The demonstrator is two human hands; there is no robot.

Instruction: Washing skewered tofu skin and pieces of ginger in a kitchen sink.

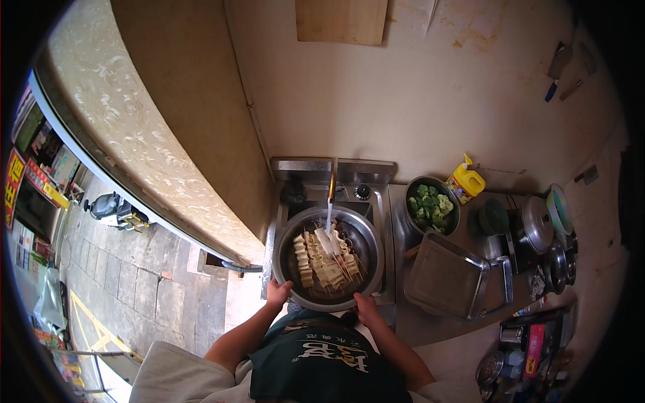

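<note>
A wide metal basin rests over the steel sink. My left hand grips its near-left rim, and my right hand holds the rim at the near right. Inside lie several wooden skewers threaded with folded, pale tofu-like sheets. Paler flat pieces on skewers lie on top of them. From the brass-coloured faucet a stream of water falls onto the food. Darker pieces at the basin's far side are partly hidden and hard to make out.
On the counter to the right stand a pot of broccoli, a yellow pump jug, rectangular metal trays, a green bowl and a lidded pot. Left, past a patterned wall, a scooter is parked on paving.
</note>
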